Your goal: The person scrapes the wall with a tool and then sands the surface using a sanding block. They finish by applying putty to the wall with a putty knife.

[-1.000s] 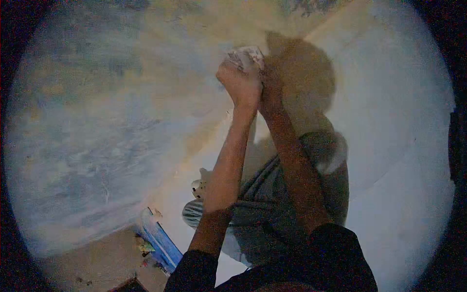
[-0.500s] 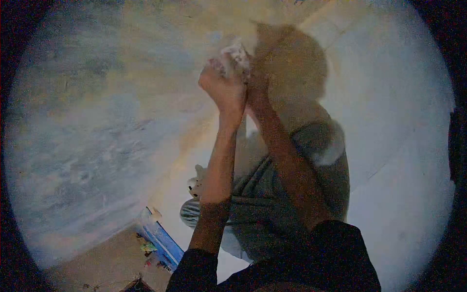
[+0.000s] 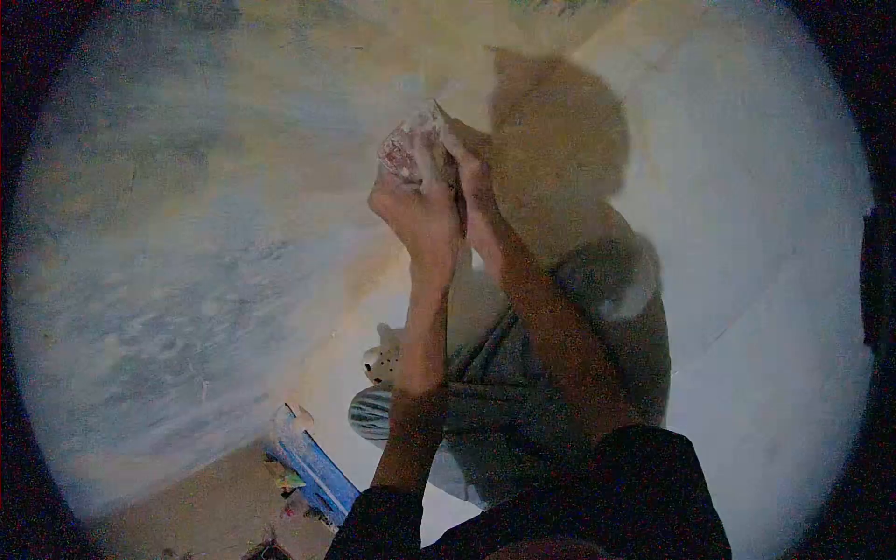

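A whitish, crumpled-looking lump with pinkish patches (image 3: 401, 157) is held up in front of me between both hands. My left hand (image 3: 417, 210) is closed around its lower left side. On the other side, my right hand (image 3: 473, 177) presses against the lump with bent fingers, close beside the left hand. Grain and dim light keep me from telling what the lump is made of. Parts of the right fingers are hidden behind it.
My folded legs in dark trousers (image 3: 495, 411) are below my forearms. A pale object with dark dots (image 3: 381, 364) lies by the left forearm. At lower left, a blue, long, flat object (image 3: 317, 471) borders a brown surface (image 3: 196, 504). My shadow (image 3: 560, 121) falls on the mottled floor.
Both hands have come slightly nearer to me with the lump, which has turned so its pinkish side shows more. The right fingers are now more visible.
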`<state>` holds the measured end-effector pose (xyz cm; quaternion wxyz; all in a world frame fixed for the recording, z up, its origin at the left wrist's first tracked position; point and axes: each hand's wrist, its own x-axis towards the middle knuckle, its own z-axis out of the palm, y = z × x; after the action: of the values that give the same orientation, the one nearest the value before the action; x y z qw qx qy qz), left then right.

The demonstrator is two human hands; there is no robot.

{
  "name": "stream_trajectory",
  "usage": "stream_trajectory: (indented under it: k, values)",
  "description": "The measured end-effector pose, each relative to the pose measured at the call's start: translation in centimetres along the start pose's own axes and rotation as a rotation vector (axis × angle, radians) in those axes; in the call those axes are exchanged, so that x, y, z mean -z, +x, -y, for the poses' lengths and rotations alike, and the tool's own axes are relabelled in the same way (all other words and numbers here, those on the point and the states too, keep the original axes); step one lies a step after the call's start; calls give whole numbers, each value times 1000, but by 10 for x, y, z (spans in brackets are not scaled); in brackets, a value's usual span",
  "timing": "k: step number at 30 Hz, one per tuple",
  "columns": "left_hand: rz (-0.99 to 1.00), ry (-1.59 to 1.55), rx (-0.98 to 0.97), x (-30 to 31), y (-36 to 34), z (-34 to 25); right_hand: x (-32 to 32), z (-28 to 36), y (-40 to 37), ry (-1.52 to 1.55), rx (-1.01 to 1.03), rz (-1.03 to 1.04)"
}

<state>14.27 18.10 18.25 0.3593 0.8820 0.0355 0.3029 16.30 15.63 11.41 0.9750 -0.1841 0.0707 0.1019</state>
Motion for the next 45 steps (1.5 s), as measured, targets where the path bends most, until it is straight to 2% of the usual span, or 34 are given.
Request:
stream_trajectory:
  k: [1, 5, 7, 11, 13, 15, 16, 17, 18, 19, 21, 24, 26, 27, 28, 29, 31, 33, 35, 36, 38, 40, 41, 42, 45]
  values:
    - [62, -16, -21, 4, 1, -5, -1, 0, -3, -11, -3, 34]
    - [44, -6, 2, 12, -23, 10, -8, -1, -13, -117, -50, 33]
    - [109, 263, 77, 20, -28, 11, -5, -11, -9, -157, -72, 22]
    - [-42, -18, -32, 30, -13, 21, -4, -30, 2, -269, -64, -3]
    - [-28, 37, -73, 43, 2, 10, -16, -19, -3, -264, -67, 5]
    - [161, 298, -251, 51, 15, 7, -26, -8, -10, -243, 14, -5]
    - [143, 365, -243, 48, 16, 1, -31, -3, -12, -240, 7, -4]
    - [142, 370, -239, 47, 17, 1, -36, 0, -14, -236, -77, -75]
    - [143, 357, -323, 46, 20, 2, -39, 1, -15, -226, -160, -147]
    - [146, 342, -407, 43, 22, -1, -37, 4, -14, -213, -199, -177]
    - [167, 367, -354, 39, 26, -5, -33, -1, -9, -105, -213, -120]
    - [168, 302, -441, 28, 38, -8, -25, -13, 4, 64, -235, -26]
    - [151, 335, -245, 22, 42, -8, -22, -19, 12, 194, -286, 9]
    - [165, 331, -251, 20, 45, -3, -21, -21, 14, 272, -323, 21]
    - [157, 386, -345, 17, 47, 6, -21, -22, 16, 326, -343, 30]
    - [145, 439, -438, 18, 51, 15, -24, -23, 16, 304, -320, 31]
    - [207, 417, -434, 9, 42, 11, -21, -9, 9, 13, -123, 12]
    - [262, 395, -408, 6, 38, 7, -15, 3, 3, -92, -134, 9]
    - [350, 569, -513, 6, 39, -3, -10, 13, -4, -203, -149, 15]
    - [348, 574, -515, 6, 39, 0, -8, 16, -7, -255, -157, -14]
    - [316, 502, -659, 0, 33, 12, -9, 21, -17, -298, -163, -38]
    - [315, 420, -799, -8, 30, 22, -13, 26, -27, -220, 0, -254]
    - [325, 360, -885, -8, 31, 28, -16, 25, -25, -220, -1, -249]
    - [549, 425, -669, -2, 31, 13, -19, 23, -21, -174, 60, -380]
    - [547, 424, -639, -1, 37, 24, 12, -31, 23, -400, 165, -620]
